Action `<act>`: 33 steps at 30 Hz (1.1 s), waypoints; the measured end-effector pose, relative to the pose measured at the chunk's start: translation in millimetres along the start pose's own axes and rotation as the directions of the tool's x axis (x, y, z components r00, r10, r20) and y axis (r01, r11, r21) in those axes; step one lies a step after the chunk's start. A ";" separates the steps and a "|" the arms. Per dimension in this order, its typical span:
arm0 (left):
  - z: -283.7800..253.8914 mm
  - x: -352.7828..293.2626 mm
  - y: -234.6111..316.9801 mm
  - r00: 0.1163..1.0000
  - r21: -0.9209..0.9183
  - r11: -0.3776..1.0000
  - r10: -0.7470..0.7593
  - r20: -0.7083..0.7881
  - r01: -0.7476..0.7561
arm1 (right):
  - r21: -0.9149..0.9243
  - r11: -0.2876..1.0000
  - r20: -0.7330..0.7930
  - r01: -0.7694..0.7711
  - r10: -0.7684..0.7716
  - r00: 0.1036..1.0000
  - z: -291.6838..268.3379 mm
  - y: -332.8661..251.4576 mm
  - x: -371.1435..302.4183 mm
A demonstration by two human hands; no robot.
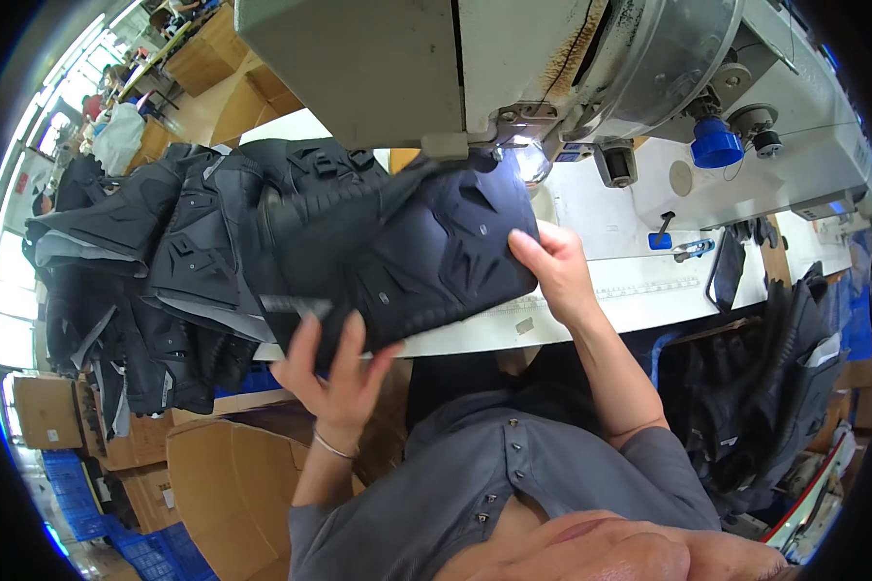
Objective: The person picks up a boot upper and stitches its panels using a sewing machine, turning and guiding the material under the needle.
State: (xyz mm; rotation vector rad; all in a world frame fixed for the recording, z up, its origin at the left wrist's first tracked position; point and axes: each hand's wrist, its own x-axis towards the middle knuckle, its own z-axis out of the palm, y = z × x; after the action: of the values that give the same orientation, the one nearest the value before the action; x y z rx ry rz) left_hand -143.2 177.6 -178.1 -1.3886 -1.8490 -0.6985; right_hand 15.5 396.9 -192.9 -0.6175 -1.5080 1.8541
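Note:
A black boot upper (426, 257) with moulded, raised panels is tilted over the table edge, below the sewing machine head (533, 121). My right hand (560, 269) grips its right edge, thumb on top and the other fingers mostly hidden behind. My left hand (334, 378) is at its lower left side, fingers spread, the tips against or just beside the dark material. The left part of the upper is smeared by motion. Close by on the left lies a pile of similar black boot uppers (203, 232) with grey lining, one showing a buckle.
On the white table (591, 320) are a ruler strip (649, 288), a blue-handled small tool (693, 250) and a dark phone-like slab (727, 271). Blue thread-spool knob (717, 145) hangs from the machine. More black pieces (765, 378) hang at right; cardboard boxes (233, 484) stand lower left.

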 end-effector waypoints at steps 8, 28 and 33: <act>-2.4 -12.1 18.8 0.997 0.428 0.902 0.022 0.073 -0.051 | 0.141 0.990 0.023 -0.012 0.009 1.000 -4.0 27.2 -15.1; 7.7 10.6 2.7 0.977 0.179 0.979 0.056 0.204 -0.094 | 0.233 0.973 0.000 0.004 -0.004 1.000 9.0 17.3 -12.4; 8.9 9.1 5.4 0.978 0.188 0.977 0.067 0.196 -0.105 | 0.197 0.980 0.004 0.017 -0.018 1.000 2.0 21.6 -13.5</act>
State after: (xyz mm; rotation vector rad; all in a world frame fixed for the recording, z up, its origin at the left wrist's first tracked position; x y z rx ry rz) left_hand -141.5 191.2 -176.2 -1.4345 -1.9317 -0.3371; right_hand 19.0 383.1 -214.1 -0.5043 -1.3083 1.9635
